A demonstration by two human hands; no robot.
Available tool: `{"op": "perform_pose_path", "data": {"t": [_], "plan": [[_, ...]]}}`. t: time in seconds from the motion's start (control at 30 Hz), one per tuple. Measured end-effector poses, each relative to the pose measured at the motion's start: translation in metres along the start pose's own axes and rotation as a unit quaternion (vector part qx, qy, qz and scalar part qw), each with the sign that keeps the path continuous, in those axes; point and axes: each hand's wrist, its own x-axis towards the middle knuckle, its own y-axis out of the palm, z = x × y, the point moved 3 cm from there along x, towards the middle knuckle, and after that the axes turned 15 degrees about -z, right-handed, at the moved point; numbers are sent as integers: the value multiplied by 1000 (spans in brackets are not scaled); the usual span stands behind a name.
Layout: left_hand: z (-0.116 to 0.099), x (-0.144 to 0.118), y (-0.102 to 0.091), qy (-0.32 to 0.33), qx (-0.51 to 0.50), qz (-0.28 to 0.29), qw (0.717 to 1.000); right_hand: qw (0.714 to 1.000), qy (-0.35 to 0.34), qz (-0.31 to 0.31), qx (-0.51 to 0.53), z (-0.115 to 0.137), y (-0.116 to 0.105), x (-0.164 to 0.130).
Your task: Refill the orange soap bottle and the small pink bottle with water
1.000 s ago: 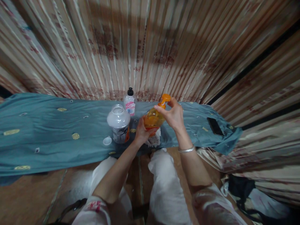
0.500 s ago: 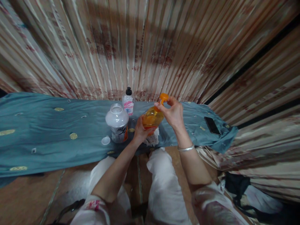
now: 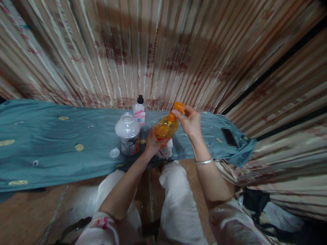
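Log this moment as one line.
left hand: holding tilted amber bottle; right hand: on orange pump; nearby: open jar, lid, black-capped bottle

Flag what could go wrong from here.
The amber pump bottle is tilted in the left hand, so it might slip while the right hand works at its orange pump head. The large uncapped bottle stands near the left hand; a bump could tip it and spill any contents.

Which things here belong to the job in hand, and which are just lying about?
In use:
amber bottle, held
orange pump head, touched

Apparently lying about, untouched:
open wide-bodied bottle
white cap
black-capped bottle
dark pixelated object, unidentifiable
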Motion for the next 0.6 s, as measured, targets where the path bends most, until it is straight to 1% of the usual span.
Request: {"op": "perform_pose_path", "data": {"t": [0.17,0.3,0.37,0.53,0.6], "plan": [[-2,0,-1,9,10,0,1000,999,4,32,24,3,0,-4],[-3,0,-2,3,15,1,1000,998,-2,-5,-61,8,-6,-7],[-2,0,-2,5,16,1,1000,997,-2,-4,-80,7,-7,-7],[0,1,0,3,12,-2,1000,998,-4,55,-6,1,-2,-8],[0,1,0,-1,11,-3,1000,998,-5,59,-7,2,-2,-8]]}}
